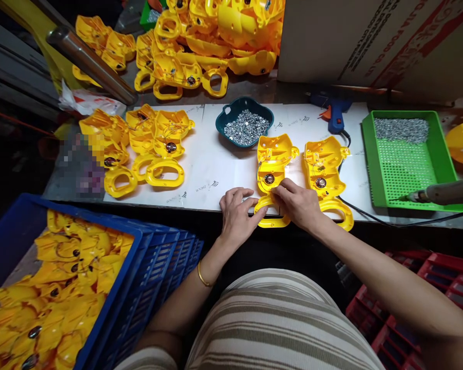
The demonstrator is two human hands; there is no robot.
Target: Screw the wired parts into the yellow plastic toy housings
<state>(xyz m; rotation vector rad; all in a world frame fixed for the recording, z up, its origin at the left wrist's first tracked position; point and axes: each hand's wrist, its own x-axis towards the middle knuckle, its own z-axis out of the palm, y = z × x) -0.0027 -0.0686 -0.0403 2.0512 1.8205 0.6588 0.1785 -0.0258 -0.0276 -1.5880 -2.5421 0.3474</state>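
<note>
In front of me a yellow plastic half-shell (274,153) lies with its hollow side up, showing thin wires and a round metal part. Its looped handle (277,223) reaches over the table's front edge. My left hand (236,216) grips the left end of that handle between thumb and forefinger. Where handle and shell body meet, my right hand (296,202) has its fingertips pinched together; anything between them is hidden. Just to the right lies a second yellow half-shell (324,156) with similar wiring, its handle partly behind my right forearm.
A dark green bowl (224,123) holds small metal parts. On the right are a green basket (411,198) of screws, an electric screwdriver (447,192) and a blue glue gun (336,115). More yellow shells (170,131) lie left. A blue crate (139,241) of shells stands lower left.
</note>
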